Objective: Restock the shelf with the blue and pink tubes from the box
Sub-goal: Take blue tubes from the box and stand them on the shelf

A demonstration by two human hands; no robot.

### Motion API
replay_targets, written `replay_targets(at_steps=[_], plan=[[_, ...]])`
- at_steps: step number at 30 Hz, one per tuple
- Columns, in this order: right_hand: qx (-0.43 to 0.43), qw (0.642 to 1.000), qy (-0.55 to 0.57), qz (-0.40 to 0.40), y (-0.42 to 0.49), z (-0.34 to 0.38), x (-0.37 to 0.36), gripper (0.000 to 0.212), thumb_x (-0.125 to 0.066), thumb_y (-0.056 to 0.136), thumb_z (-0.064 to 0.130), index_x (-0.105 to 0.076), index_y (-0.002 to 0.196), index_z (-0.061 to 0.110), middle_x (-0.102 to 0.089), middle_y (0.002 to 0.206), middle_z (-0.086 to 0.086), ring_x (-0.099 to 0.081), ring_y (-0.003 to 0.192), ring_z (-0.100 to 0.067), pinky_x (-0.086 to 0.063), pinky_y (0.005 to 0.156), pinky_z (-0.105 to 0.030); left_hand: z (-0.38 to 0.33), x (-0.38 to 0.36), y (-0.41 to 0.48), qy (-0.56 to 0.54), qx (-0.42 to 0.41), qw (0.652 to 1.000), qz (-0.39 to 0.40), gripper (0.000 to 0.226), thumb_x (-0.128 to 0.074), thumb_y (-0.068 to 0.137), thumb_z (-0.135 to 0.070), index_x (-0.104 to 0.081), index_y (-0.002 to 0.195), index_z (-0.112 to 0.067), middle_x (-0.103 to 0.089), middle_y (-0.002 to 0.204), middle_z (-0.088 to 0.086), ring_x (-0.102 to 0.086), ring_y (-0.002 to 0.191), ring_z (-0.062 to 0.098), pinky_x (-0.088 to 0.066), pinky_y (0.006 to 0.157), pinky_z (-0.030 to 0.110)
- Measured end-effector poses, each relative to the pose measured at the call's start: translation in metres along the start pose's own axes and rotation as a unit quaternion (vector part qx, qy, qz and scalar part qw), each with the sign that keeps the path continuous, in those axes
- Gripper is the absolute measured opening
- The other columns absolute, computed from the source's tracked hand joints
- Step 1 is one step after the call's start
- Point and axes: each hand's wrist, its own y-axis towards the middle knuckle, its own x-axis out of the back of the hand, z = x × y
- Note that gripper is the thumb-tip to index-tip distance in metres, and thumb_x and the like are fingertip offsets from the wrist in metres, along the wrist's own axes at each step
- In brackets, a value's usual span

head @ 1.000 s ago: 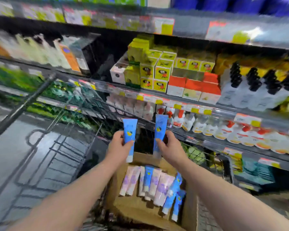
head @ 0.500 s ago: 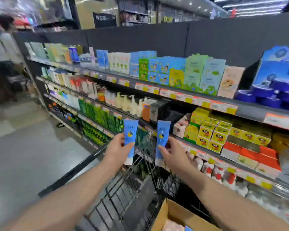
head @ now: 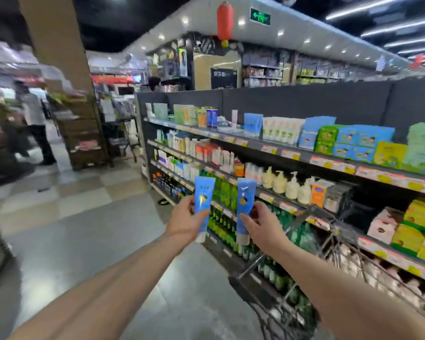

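Both arms reach out ahead over the aisle, each hand gripping one blue tube. The left hand (head: 184, 222) has its thumb across the front of the left tube (head: 203, 204) and its fingers curled behind the lower half. The right hand (head: 263, 225) wraps the right tube (head: 245, 207) the same way, low down near the cap. Both tubes stand nearly upright, caps down and flat crimped ends up, side by side with a clear gap between them, and neither touches the shelving.

The shelves (head: 292, 153) run along the right side and away into the distance, their price-strip edges jutting toward the aisle. The tubes are held in the air in front of the lower tiers, below the top shelf (head: 231, 137) with its boxes and a single pale tube (head: 234, 116). A wire cart (head: 329, 219) sits tight against the shelving under the right forearm, its rim near the shelf edges, so that side is crowded.

To the left the floor (head: 84, 229) lies wide and open. Further back a square pillar (head: 57, 45) and a wooden rack (head: 81, 136) narrow the way, and a person (head: 35, 123) stands beside them, blurred. A red lantern (head: 225, 19) hangs from the ceiling.
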Motion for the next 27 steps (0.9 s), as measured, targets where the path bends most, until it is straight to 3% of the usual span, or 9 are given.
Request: replay_targets(at_steps=[5, 9, 12, 16, 20, 24, 27], plan=[[0.004, 1.000, 0.000, 0.015, 0.012, 0.042, -0.041, 0.034, -0.054, 0.095, 0.027, -0.048, 0.125, 0.012, -0.060, 0.112, -0.004, -0.056, 0.093, -0.019, -0.043, 0.075, -0.030, 0.007, 0.059, 0.009, -0.013, -0.012, 1.000, -0.026, 0.031, -0.070, 0.073, -0.018, -0.053, 0.099, -0.011, -0.061, 0.091, 0.015, -0.057, 0.081, 0.024, -0.049, 0.078, 0.042], [0.013, 1.000, -0.007, 0.023, 0.031, 0.058, -0.063, 0.034, -0.053, 0.095, 0.028, -0.048, 0.125, 0.014, -0.058, 0.105, 0.001, -0.055, 0.089, -0.016, -0.042, 0.074, -0.028, 0.018, 0.084, 0.025, -0.019, -0.018, 0.999, -0.035, 0.015, -0.064, 0.085, -0.008, -0.052, 0.091, -0.016, -0.061, 0.087, 0.009, -0.057, 0.076, 0.022, -0.048, 0.068, 0.034], [0.019, 0.999, -0.025, 0.026, 0.057, 0.065, -0.083, 0.031, -0.053, 0.095, 0.027, -0.049, 0.123, 0.014, -0.058, 0.103, 0.001, -0.054, 0.078, -0.011, -0.042, 0.063, -0.027, 0.026, 0.102, 0.043, -0.020, -0.015, 0.999, -0.031, 0.012, -0.061, 0.087, -0.012, -0.055, 0.095, -0.018, -0.060, 0.087, 0.004, -0.057, 0.076, 0.016, -0.045, 0.066, 0.027], [0.027, 0.999, -0.014, 0.028, 0.105, 0.075, -0.117, 0.029, -0.052, 0.094, 0.026, -0.050, 0.119, 0.012, -0.055, 0.098, 0.000, -0.053, 0.075, -0.013, -0.043, 0.062, -0.025, 0.039, 0.128, 0.085, 0.026, -0.013, 0.998, -0.049, 0.032, -0.062, 0.087, -0.015, -0.054, 0.118, -0.011, -0.062, 0.100, 0.008, -0.059, 0.089, 0.025, -0.047, 0.081, 0.036], [0.046, 0.998, 0.011, 0.037, 0.168, 0.085, -0.154, 0.029, -0.053, 0.094, 0.023, -0.051, 0.120, 0.011, -0.055, 0.097, 0.001, -0.053, 0.079, -0.014, -0.042, 0.061, -0.023, 0.053, 0.149, 0.146, 0.055, -0.010, 0.995, -0.081, 0.032, -0.063, 0.086, -0.015, -0.054, 0.117, -0.010, -0.062, 0.098, 0.009, -0.058, 0.084, 0.025, -0.046, 0.073, 0.032], [0.064, 0.997, 0.016, 0.037, 0.239, 0.091, -0.177, 0.026, -0.053, 0.094, 0.022, -0.051, 0.119, 0.016, -0.055, 0.097, 0.004, -0.052, 0.074, -0.006, -0.037, 0.055, -0.014, 0.055, 0.154, 0.220, 0.050, -0.016, 0.996, -0.072, 0.028, -0.062, 0.086, -0.016, -0.055, 0.113, -0.010, -0.065, 0.100, 0.013, -0.064, 0.088, 0.032, -0.052, 0.078, 0.045], [0.055, 0.998, 0.024, 0.034, 0.292, 0.095, -0.182, 0.027, -0.053, 0.094, 0.020, -0.050, 0.120, 0.017, -0.057, 0.101, 0.001, -0.054, 0.083, -0.015, -0.041, 0.065, -0.024, 0.052, 0.148, 0.275, 0.055, -0.025, 0.996, -0.065, 0.028, -0.062, 0.087, -0.015, -0.055, 0.114, -0.010, -0.065, 0.101, 0.010, -0.063, 0.090, 0.029, -0.051, 0.079, 0.039]])
